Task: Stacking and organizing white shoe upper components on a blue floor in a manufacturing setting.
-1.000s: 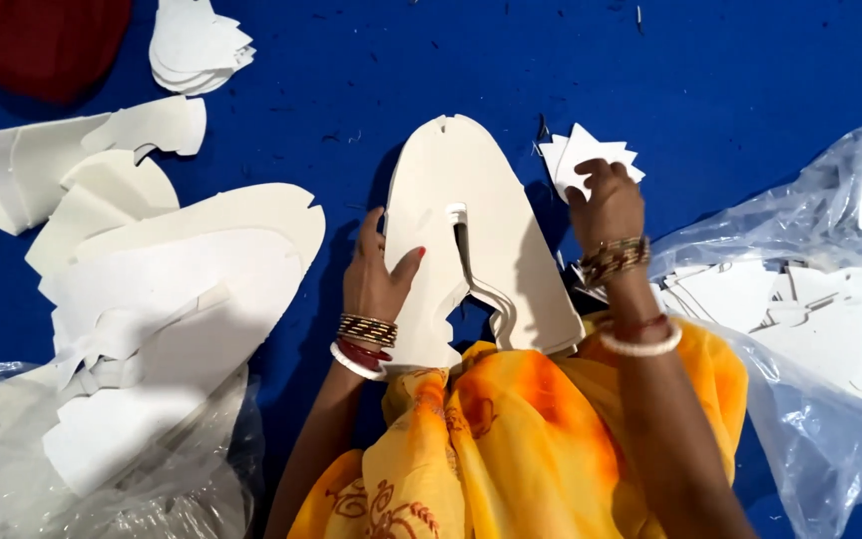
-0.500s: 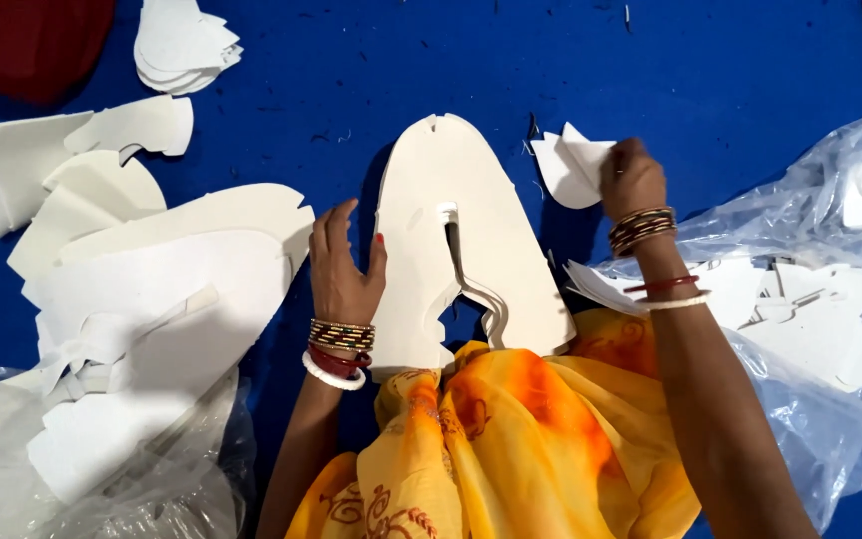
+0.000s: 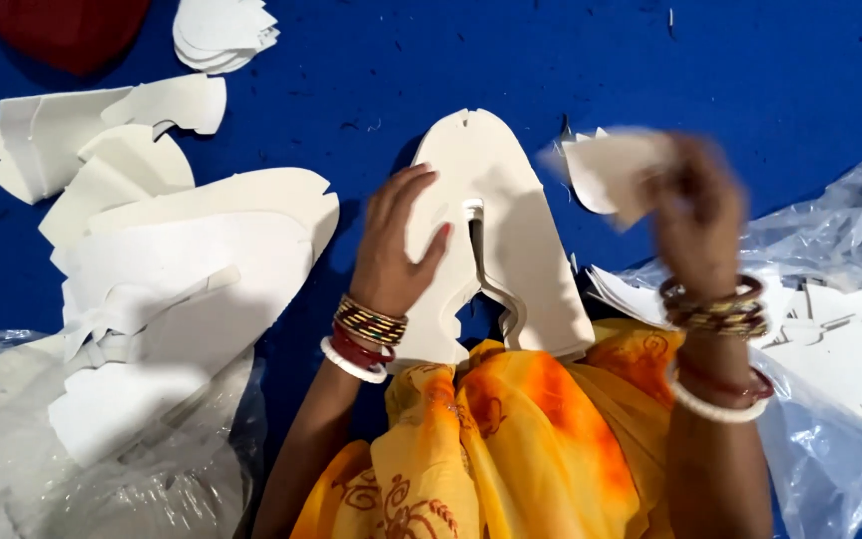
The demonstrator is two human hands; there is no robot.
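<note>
Each wrist carries stacked bangles: gold-striped, dark red and white behind the left hand (image 3: 396, 250), similar ones behind the blurred right hand (image 3: 695, 205). Orange-yellow patterned cloth (image 3: 491, 439) drapes at six o'clock.

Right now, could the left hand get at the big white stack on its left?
Probably yes: the left hand only rests flat on the arch-shaped cutout, holding nothing, and bare blue floor separates it from the stack.

Two clear plastic bags (image 3: 840, 329) (image 3: 102, 469), apparently holding white cut-outs, lie at the right and lower left.
</note>
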